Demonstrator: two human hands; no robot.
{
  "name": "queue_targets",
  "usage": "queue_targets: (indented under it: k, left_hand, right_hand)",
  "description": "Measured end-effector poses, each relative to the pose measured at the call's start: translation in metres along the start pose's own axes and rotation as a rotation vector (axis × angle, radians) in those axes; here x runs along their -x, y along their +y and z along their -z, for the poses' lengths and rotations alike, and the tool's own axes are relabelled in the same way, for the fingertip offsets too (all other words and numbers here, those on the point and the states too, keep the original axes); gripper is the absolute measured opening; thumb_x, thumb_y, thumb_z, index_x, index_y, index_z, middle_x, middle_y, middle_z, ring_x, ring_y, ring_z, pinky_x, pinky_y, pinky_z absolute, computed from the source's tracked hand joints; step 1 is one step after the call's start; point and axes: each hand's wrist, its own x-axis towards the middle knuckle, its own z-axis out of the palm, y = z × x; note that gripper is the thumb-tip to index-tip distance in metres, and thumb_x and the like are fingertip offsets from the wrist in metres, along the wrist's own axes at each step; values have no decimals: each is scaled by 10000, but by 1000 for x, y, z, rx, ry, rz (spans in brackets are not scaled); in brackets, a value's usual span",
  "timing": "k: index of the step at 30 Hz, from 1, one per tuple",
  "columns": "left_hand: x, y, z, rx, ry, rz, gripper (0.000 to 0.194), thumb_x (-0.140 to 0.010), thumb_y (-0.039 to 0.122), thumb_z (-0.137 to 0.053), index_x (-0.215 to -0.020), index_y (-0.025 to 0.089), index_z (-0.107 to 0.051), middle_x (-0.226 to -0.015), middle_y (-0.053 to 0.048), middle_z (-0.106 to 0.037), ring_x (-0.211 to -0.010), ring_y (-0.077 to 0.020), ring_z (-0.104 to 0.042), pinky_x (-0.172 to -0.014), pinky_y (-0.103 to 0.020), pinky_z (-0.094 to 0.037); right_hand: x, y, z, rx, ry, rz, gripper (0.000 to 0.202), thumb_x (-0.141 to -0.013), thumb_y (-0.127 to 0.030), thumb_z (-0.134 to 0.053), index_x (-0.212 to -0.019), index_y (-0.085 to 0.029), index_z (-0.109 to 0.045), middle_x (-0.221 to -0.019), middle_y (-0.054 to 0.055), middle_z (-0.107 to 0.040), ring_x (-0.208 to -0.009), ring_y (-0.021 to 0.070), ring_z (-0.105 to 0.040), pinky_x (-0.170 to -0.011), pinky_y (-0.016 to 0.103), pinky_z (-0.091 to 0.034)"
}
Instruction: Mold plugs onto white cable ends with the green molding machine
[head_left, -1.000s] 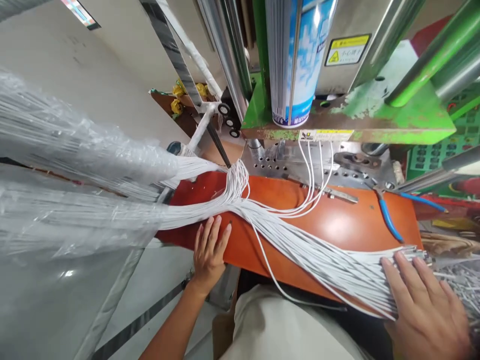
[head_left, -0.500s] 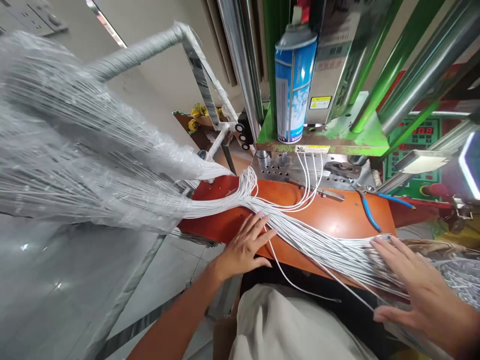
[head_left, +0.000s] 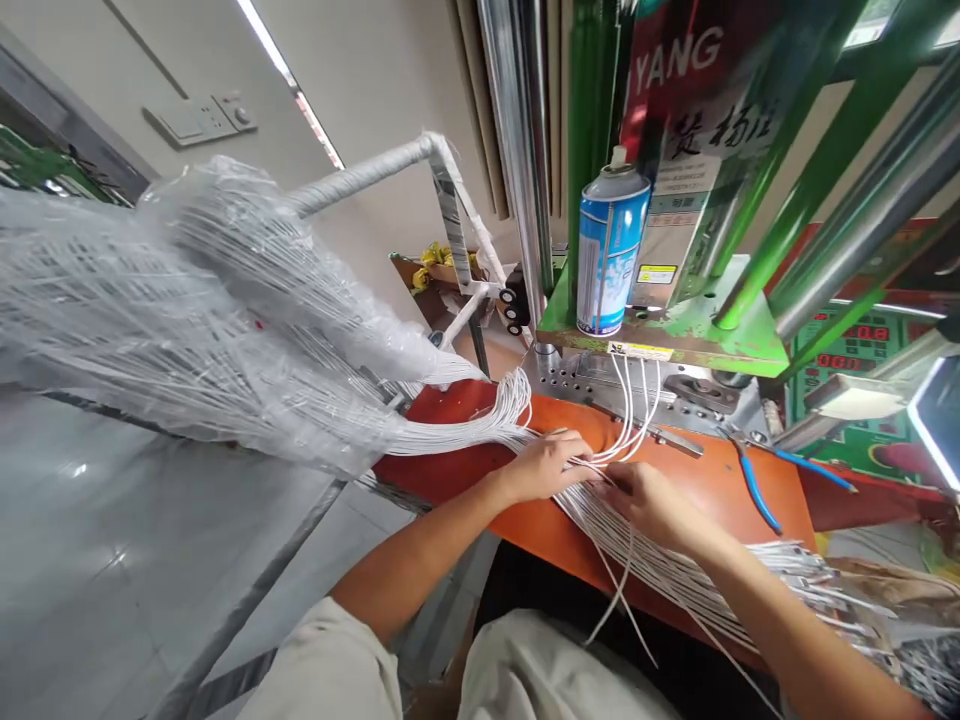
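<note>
A thick bundle of white cables (head_left: 637, 545) runs across the orange work surface (head_left: 697, 475) toward connector-like ends at the right. My left hand (head_left: 551, 465) is closed on white cables at the top of the bundle. Close beside it, my right hand (head_left: 637, 492) has its fingers bent together at the same cables; its fingertips are partly hidden. Several white cables curve up from near my hands to the underside of the green machine (head_left: 675, 352). A few loose cable ends (head_left: 619, 600) hang over the front edge by my lap.
A blue spray can (head_left: 613, 250) stands on the machine's green plate. Blue-handled pliers (head_left: 757, 490) lie at the right of the surface. Plastic-wrapped cables (head_left: 262, 330) hang over a wrapped frame (head_left: 367, 172) at the left. A lit control panel (head_left: 847, 370) is at the right.
Both hands were spread open and apart on the bundle; now they are together near its middle, fingers closed at the cables. The right hand came in from the far right. The view has shifted.
</note>
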Motion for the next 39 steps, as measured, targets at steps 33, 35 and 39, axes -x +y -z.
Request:
queue_targets:
  k: [33, 35, 39]
  left_hand:
    - [65, 92, -48, 1114, -695, 698, 592, -862, 761, -596, -921, 172, -595, -537, 78, -423, -405, -46, -217, -404, -190, -134]
    - [60, 87, -53, 1147, -561, 823, 587, -842, 752, -643, -943, 176, -586, -547, 84, -426, -412, -30, -188, -413, -173, -123]
    - [41, 89, -52, 1192, -578, 867, 545, -832, 706, -703, -913, 180, -582, -571, 66, -463, -419, -24, -233, -414, -157, -180]
  right_hand:
    - [122, -9, 14, 63, 14, -39, 181, -922, -142, -562, -756, -190, -617, -748, 6, -663, -660, 128, -518, -628, 255, -305]
    - [123, -1, 18, 62, 128, -91, 185, -876, -81, -563, -723, -178, -601, -752, 7, -656, -685, 128, -509, -652, 254, -319]
    - [121, 6, 15, -176, 75, 12, 130, -860, -88, -616, -765, -177, -624, -740, -20, -635, -689, 116, -516, -656, 229, -359]
